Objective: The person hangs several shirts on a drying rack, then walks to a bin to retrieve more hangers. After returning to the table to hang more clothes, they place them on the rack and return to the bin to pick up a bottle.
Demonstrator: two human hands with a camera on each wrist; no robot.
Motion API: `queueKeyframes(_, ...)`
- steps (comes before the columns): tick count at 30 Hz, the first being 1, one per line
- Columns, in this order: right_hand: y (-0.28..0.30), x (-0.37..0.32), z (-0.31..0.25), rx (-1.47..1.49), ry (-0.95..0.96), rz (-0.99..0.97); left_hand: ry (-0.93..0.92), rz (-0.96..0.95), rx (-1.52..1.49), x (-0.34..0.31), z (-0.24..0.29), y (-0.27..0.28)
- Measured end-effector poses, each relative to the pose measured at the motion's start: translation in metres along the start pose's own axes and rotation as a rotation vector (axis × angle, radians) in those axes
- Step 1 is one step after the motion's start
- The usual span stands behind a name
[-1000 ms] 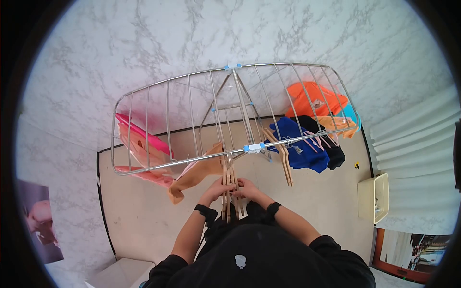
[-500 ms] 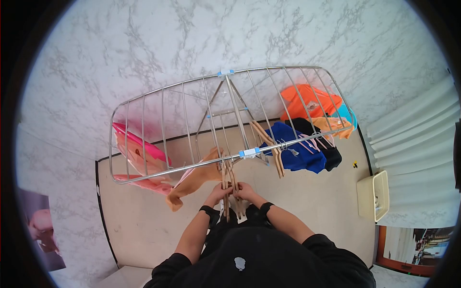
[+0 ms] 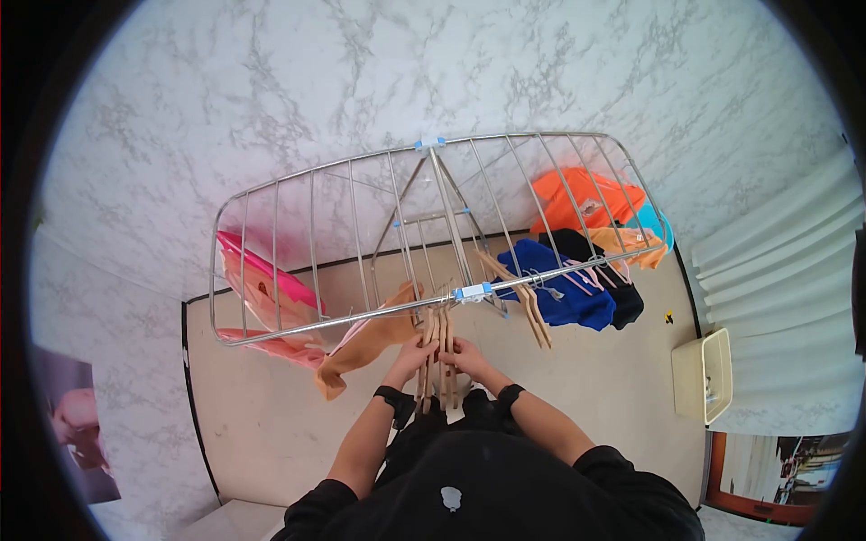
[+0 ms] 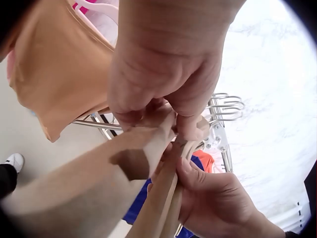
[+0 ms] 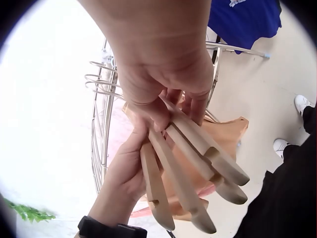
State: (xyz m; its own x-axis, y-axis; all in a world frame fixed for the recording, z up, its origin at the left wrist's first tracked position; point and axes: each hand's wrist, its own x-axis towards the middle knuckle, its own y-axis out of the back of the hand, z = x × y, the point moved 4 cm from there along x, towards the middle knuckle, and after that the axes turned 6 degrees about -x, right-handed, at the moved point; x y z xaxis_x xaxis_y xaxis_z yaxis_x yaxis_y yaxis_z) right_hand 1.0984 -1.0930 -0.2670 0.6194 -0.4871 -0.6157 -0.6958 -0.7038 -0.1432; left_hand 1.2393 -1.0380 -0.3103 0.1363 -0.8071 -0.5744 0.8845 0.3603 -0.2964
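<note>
Your head camera looks steeply down onto the drying rack [image 3: 448,216] and floor [image 3: 271,406]. Your wrist cameras sit very close behind the left hand [image 4: 163,64] and right hand [image 5: 163,59], facing up toward the rack; all three share the wooden hangers [image 3: 435,332]

The hangers [image 5: 188,163] are pale bare wood, smooth and matt, and their hooks [image 4: 229,105] are shiny wire. The drying rack [image 3: 361,312] is polished metal rod, bright and glossy, with light blue plastic clips [image 3: 471,291] at its joints. Soft matt cloth hangs from it: a tan garment [image 3: 361,347] at the rack's 7 o'clock and a blue garment [image 3: 564,293] at 4 o'clock. The wall [image 3: 271,108] looks like glossy veined marble.
</note>
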Motion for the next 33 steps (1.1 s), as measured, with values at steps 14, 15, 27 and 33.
queueKeyframes(14, 0.008, 0.017, 0.053, -0.263, -0.064, 0.021, 0.223, -0.001, 0.177, -0.017, -0.037, -0.005)
queueKeyframes(15, 0.01, 0.014, 0.054, -0.31, -0.061, 0.017, 0.24, -0.008, 0.219, -0.018, -0.041, -0.003)
queueKeyframes(27, 0.138, -0.131, 0.154, -0.479, -0.019, 0.584, 0.333, -0.163, 0.185, -0.057, -0.053, 0.012)
queueKeyframes(33, 0.186, -0.26, 0.256, -0.33, -0.11, 0.883, 0.401, -0.291, 0.308, -0.035, -0.051, -0.08)
